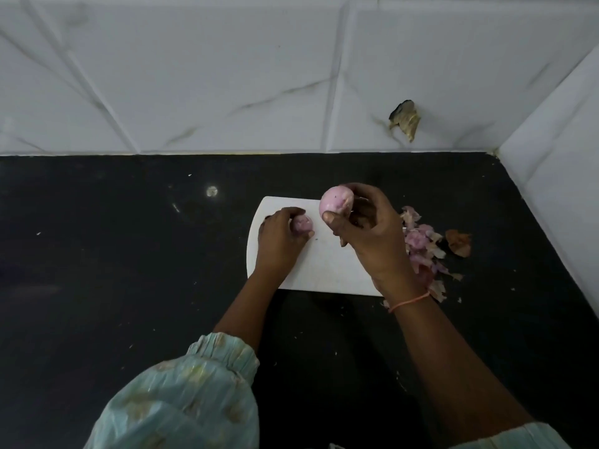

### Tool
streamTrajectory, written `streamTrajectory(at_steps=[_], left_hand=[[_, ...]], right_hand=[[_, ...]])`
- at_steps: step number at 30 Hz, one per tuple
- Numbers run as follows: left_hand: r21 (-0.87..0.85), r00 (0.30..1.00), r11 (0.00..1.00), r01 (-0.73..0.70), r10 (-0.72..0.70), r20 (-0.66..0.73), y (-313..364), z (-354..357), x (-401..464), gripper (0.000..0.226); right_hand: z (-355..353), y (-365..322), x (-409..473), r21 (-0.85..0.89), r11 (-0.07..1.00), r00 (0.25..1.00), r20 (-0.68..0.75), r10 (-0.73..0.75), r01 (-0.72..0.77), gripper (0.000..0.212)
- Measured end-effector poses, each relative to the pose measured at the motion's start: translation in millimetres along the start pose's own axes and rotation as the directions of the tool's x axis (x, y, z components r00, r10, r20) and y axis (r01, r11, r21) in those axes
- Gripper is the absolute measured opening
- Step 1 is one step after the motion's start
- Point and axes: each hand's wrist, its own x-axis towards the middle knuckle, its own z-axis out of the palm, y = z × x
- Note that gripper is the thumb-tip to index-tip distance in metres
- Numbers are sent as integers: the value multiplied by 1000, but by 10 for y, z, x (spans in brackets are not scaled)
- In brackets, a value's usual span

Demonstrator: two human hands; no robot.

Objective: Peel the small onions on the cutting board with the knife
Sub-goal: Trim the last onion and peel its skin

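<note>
A white cutting board (327, 264) lies on a black worktop (129, 270) below a white marble-look tiled wall (227, 76). The right hand (366, 234) is raised over the board's far edge, its thumb and fingers curled round a peeled pale pink onion (335, 202), while the left hand (280, 234) rests on the board's left part with its fingers curled round a second, smaller onion (302, 224). A heap of pink and brown onion skins (428, 244) lies on the worktop just beside the board's right edge; no knife can be made out.

Pale green gathered sleeves (207, 377); thin orange wrist thread (409, 301)
</note>
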Motion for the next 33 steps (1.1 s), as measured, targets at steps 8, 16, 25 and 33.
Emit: streamTrajectory(at_steps=[8,16,25,33], left_hand=[[153,998,987,-41,46,-33,98,-123,-71,54],[-862,889,299,410,78,451,1146,-585,-611,53],[-863,925,383,330,50,377,1237,-750,-718,52],[-825,947,492,277,8,322,1291,-798,-765,52]], right_hand=[[-19,-196,-190,-155,983,991,-72,-111,99,51],[75,-284,-311,-305,926,947,-157,-282,225,49],[-11,-305,-402,-505,812,924,-71,-377,292,30],[-82,-466,-468,-371,872,913,-125,-389,320,15]])
